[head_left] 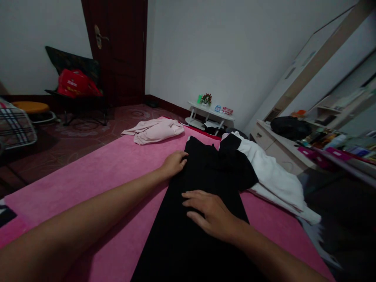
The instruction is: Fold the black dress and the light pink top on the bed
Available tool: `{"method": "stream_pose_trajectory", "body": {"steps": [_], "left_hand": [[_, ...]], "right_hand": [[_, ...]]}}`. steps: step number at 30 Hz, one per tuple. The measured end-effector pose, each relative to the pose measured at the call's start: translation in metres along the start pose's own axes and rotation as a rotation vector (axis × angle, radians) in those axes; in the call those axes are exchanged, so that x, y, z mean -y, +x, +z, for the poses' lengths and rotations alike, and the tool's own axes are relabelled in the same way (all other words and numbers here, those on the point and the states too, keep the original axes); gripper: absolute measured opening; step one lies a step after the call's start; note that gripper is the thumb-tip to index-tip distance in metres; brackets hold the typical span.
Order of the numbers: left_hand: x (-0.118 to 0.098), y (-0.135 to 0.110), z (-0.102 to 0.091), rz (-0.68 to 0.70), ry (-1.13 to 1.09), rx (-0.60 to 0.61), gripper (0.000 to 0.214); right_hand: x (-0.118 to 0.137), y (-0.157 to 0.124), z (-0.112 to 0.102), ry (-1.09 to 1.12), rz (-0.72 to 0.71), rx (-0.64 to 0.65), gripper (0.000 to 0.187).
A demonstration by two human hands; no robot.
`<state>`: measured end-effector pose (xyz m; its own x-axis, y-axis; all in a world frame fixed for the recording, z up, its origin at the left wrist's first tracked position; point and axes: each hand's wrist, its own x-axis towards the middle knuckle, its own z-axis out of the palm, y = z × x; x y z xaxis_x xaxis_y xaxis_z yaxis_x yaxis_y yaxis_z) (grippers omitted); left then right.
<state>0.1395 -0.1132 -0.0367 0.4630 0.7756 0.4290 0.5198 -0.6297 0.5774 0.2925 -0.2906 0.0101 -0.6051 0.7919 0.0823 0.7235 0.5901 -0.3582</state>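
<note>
The black garment (205,172) lies in front of me on a pink cover (102,168), stretching away from the bottom edge of my view. Its cloth is plain, dark and matte, broad and fairly flat nearest me and narrower toward the far end, where a small pale patch shows at the left corner. On its right a darker, rumpled part bunches up and reaches the white garment (273,176), which lies in a thick, loose heap along the cover's right side. Farther off to the left, a pale pink garment (158,131) lies apart from the black one.

Beyond the cover, a red bag (76,83) with white lettering sits bulging on a dark chair (73,60); I can't see what is inside. To the right, a pale drawer unit (266,137) has its front drawer closed, with a dark bundle (290,127) on top.

My left arm reaches forward almost straight, its hand (174,162) at the black garment's left edge near the far end; I can't tell whether the fingers pinch the cloth. My right arm comes in from the lower right, the right hand (211,213) palm down over the garment's middle, fingers loosely extended, thumb apart, gripping nothing.
</note>
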Motion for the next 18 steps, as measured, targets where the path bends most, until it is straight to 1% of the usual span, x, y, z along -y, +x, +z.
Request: {"method": "stream_pose_trajectory", "body": {"steps": [2, 4, 7, 8, 9, 11, 13, 14, 15, 16, 18], "left_hand": [[-0.006, 0.013, 0.005, 0.025, 0.044, 0.013, 0.035], [-0.011, 0.022, 0.016, 0.064, 0.063, 0.037, 0.04], [-0.013, 0.024, 0.035, 0.138, 0.132, 0.134, 0.043], [-0.013, 0.024, 0.039, 0.161, 0.164, 0.169, 0.043], [-0.012, 0.023, 0.042, 0.175, 0.192, 0.196, 0.043], [-0.01, 0.022, 0.044, 0.183, 0.213, 0.232, 0.044], [-0.009, 0.022, 0.041, 0.178, 0.201, 0.251, 0.045], [-0.008, 0.022, 0.04, 0.173, 0.195, 0.255, 0.045], [-0.008, 0.022, 0.038, 0.17, 0.189, 0.257, 0.045], [-0.008, 0.022, 0.037, 0.166, 0.185, 0.258, 0.045], [-0.008, 0.023, 0.037, 0.155, 0.182, 0.261, 0.045]], "right_hand": [[-0.014, 0.013, -0.015, -0.011, 0.042, -0.062, 0.022], [-0.039, 0.032, -0.032, -0.072, 0.129, -0.19, 0.023], [-0.09, 0.061, -0.063, -0.236, 0.327, -0.431, 0.022], [-0.107, 0.07, -0.072, -0.292, 0.414, -0.486, 0.024], [-0.124, 0.077, -0.081, -0.341, 0.512, -0.522, 0.03], [-0.153, 0.088, -0.095, -0.399, 0.744, -0.531, 0.053], [-0.175, 0.091, -0.102, -0.402, 0.968, -0.478, 0.077], [-0.185, 0.09, -0.104, -0.384, 1.05, -0.435, 0.083], [-0.193, 0.087, -0.105, -0.352, 1.105, -0.403, 0.083], [-0.201, 0.082, -0.106, -0.314, 1.136, -0.39, 0.077], [-0.214, 0.071, -0.109, -0.25, 1.17, -0.401, 0.053]]}}
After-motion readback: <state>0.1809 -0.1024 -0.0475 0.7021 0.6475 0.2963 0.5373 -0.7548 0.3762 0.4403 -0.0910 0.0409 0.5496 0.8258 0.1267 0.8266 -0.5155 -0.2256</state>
